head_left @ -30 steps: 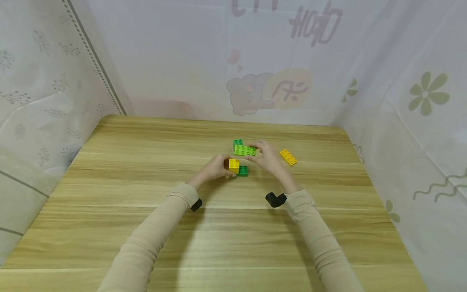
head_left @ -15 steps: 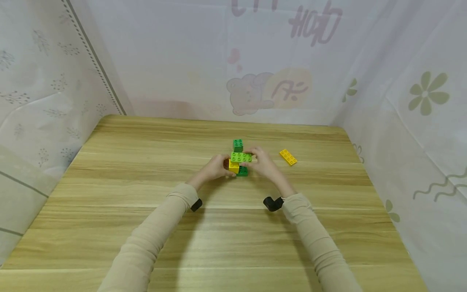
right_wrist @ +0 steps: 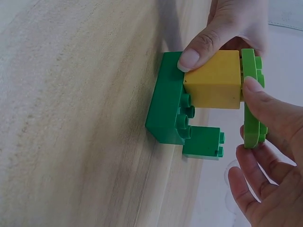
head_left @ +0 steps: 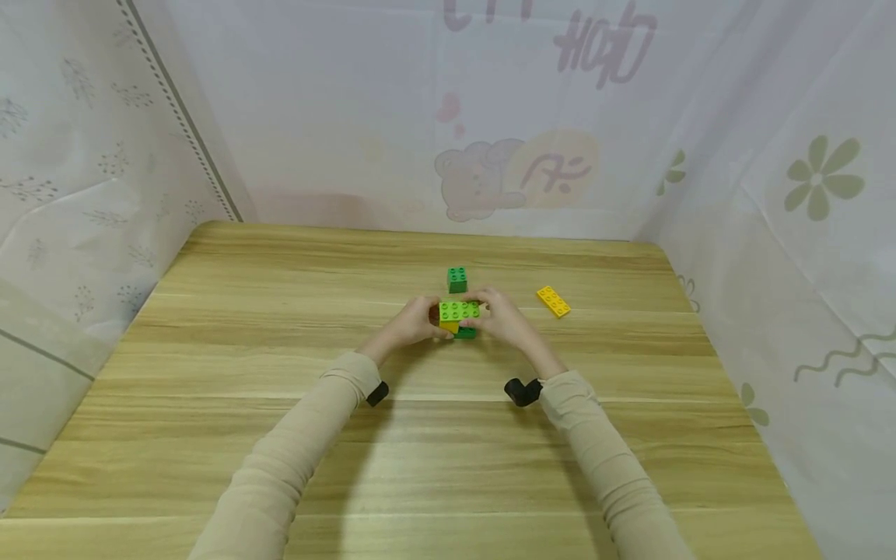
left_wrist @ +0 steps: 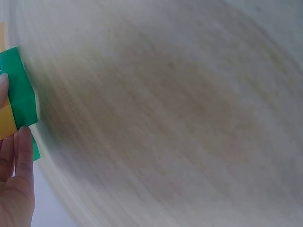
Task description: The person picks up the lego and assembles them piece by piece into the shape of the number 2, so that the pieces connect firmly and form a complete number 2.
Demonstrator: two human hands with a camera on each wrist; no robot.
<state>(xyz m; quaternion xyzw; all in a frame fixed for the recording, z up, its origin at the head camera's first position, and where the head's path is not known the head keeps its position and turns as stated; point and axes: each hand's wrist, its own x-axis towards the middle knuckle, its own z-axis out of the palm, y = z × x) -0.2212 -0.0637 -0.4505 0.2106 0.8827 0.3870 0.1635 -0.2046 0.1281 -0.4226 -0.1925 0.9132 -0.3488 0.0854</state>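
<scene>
A yellow block (right_wrist: 213, 80) stands on one end of a longer dark green block (right_wrist: 165, 101) on the table. My left hand (head_left: 413, 320) grips these two from the left, its thumb over the seam in the right wrist view. Between thumb and fingers, my right hand (head_left: 505, 320) pinches a thin light green plate block (head_left: 458, 311). One end of that plate lies over the yellow block's studs; its other end overhangs to the right. Whether it is fully pressed down I cannot tell. At the left wrist view's edge, only part of the dark green block (left_wrist: 21, 90) shows.
A small green block (head_left: 456, 280) stands just behind the stack. Farther right, a flat yellow plate block (head_left: 554, 302) lies studs up on the wooden table (head_left: 448, 467). Printed cloth (head_left: 336, 117) hangs behind the table and along its sides.
My right hand has brought the light green plate block left and toward the person, onto the yellow block's top. The left hand has stayed in place on the stack.
</scene>
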